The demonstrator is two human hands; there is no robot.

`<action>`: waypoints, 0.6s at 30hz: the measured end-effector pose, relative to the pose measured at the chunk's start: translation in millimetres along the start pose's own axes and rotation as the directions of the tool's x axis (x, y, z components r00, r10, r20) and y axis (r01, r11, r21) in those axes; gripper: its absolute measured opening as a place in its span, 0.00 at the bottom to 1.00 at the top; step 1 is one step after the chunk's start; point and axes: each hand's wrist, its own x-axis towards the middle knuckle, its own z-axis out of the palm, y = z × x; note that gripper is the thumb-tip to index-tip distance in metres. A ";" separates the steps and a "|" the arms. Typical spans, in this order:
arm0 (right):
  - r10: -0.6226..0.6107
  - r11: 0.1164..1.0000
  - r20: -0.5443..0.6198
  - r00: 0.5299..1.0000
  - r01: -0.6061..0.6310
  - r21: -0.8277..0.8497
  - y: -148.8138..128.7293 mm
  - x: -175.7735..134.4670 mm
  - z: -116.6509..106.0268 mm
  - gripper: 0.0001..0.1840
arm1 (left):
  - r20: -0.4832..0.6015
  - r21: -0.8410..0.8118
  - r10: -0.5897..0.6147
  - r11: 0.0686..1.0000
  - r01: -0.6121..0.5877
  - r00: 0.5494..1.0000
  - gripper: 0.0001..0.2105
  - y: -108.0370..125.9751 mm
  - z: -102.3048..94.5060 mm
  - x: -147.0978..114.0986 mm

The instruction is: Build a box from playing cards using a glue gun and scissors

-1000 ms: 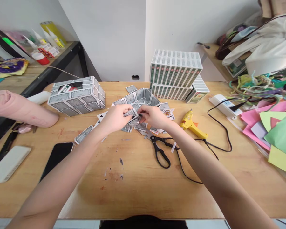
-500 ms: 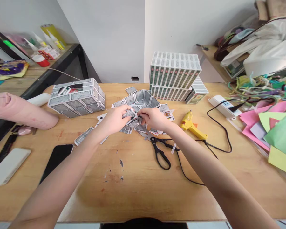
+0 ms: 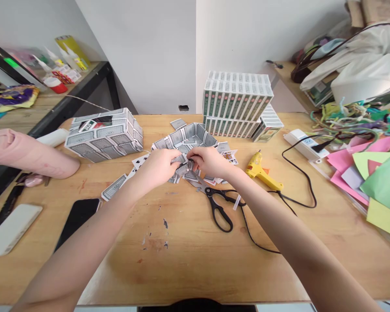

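Both hands meet at the near side of an open-topped structure built from playing cards (image 3: 199,132), with patterned grey backs. My left hand (image 3: 160,167) is closed, thumb and fingers pinching a playing card (image 3: 178,161) at the structure's near edge. Close beside it, my right hand (image 3: 208,160) pinches the same area from the right; its fingertips partly hide what they grip, seemingly a card's edge. Loose playing cards (image 3: 115,185) lie around and under the hands. Black-handled scissors (image 3: 219,208) rest just below my right hand, blades pointing towards the cards.
A finished-looking card-covered box (image 3: 104,136) stands at the left. Stacked card decks (image 3: 237,102) rise at the back. A yellow glue gun (image 3: 263,171), its cable and a power strip (image 3: 305,145) lie right. A phone (image 3: 78,221) sits by my left forearm.
My left hand has turned and lowered slightly over the card at the near edge, covering more of it. My right hand has stayed almost in place.
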 end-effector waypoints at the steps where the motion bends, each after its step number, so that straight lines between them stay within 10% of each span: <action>1: 0.007 1.000 0.016 1.000 -0.007 0.013 0.3 0.3 -0.9 0.14 | 0.005 0.012 0.002 1.000 -0.002 1.000 0.08 1.6 -0.9 0.5; 18: 0.051 0.992 0.013 0.999 -0.049 -0.119 5.7 0.3 -8.0 0.15 | 0.145 0.068 -0.115 0.992 0.106 0.983 0.13 7.2 -7.1 12.1</action>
